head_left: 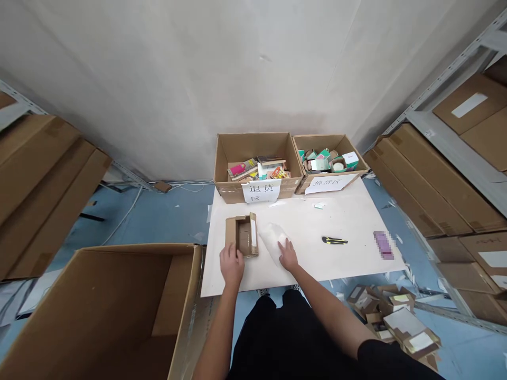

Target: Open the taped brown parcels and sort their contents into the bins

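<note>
Cardboard box (231, 230) against left hand (232, 265), grip unclear; spread right hand (289, 255) on translucent wrap (271, 236)

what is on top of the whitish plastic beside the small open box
The right hand, fingertips on the right side of the whitish plastic; nothing else shows on top. The patch under the fingers is covered, and whatever lies beneath the plastic cannot be made out.

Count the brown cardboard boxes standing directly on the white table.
3: a large box at the back left, a second box to its right, and a small box in front, at the left hand. Others behind the back pair could be hidden.
</note>
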A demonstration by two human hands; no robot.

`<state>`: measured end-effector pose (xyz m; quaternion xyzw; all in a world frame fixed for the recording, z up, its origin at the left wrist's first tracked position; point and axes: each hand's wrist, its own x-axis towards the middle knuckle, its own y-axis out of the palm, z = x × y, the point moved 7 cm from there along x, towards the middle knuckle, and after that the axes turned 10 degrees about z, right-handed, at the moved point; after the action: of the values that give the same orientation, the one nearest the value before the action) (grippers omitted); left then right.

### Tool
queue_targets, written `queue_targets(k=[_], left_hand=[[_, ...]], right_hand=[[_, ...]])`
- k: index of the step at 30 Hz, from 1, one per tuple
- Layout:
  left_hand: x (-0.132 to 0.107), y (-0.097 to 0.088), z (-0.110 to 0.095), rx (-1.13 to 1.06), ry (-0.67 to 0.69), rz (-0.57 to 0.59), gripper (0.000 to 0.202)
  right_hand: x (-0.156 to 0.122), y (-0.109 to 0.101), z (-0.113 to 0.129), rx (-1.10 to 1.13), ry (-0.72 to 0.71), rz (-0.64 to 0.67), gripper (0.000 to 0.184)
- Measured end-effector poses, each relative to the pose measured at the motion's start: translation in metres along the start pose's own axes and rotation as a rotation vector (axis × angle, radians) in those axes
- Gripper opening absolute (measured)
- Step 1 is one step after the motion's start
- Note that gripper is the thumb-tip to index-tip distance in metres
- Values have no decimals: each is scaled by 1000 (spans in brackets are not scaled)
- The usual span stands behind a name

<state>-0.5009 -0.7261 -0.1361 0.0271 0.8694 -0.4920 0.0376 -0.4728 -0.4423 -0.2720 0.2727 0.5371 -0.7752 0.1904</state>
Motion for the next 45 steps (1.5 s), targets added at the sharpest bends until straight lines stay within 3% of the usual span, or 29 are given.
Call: queue_targets(k=[3, 6, 8, 11, 15, 19, 22, 25, 27, 29, 31, 35, 37, 39, 42, 45], left_hand=[[-13, 26, -47, -33, 139, 184, 48], [-24, 63, -89, -45, 279, 395, 47], [-28, 84, -105, -49, 344, 479, 48], [-30, 113, -114, -16, 369, 593, 51], [-24, 150, -111, 47, 288, 729, 54], [-7, 180, -117, -15, 204, 746, 61], [8, 199, -128, -220, 165, 712, 60], [24, 204, -123, -494, 10, 550, 51], [30, 203, -107, -608, -138, 445, 50], [35, 200, -95, -608, -199, 417, 52], [41, 196, -92, -505, -133, 459, 49], [46, 200, -112, -242, 123, 647, 33], [46, 206, -115, -168, 118, 701, 40], [47, 207, -103, -183, -51, 678, 55], [42, 201, -66, -271, -363, 591, 68], [32, 190, -36, -285, -471, 563, 71]], right_hand=[[1, 20, 5, -43, -25, 126, 91], [7, 21, 1, -32, 57, 148, 83], [10, 18, -7, 2, 111, 159, 79], [11, 13, -28, 80, 202, 196, 78], [6, 5, -57, 130, 287, 182, 77], [-8, -8, -74, 190, 273, 25, 81], [-23, -22, -70, 170, 190, -155, 85], [-33, -25, -47, 118, 42, -240, 90], [-33, -17, -26, 86, -84, -208, 90], [-31, -7, -12, 74, -143, -149, 85], [-27, 1, -10, 87, -111, -110, 79], [-23, 7, -25, 120, -22, -66, 77], [-22, 6, -32, 113, -36, -38, 79], [-21, 4, -39, 115, -50, -18, 81], [-16, -3, -56, 183, -18, -11, 81], [-9, -14, -83, 278, 87, -52, 84]])
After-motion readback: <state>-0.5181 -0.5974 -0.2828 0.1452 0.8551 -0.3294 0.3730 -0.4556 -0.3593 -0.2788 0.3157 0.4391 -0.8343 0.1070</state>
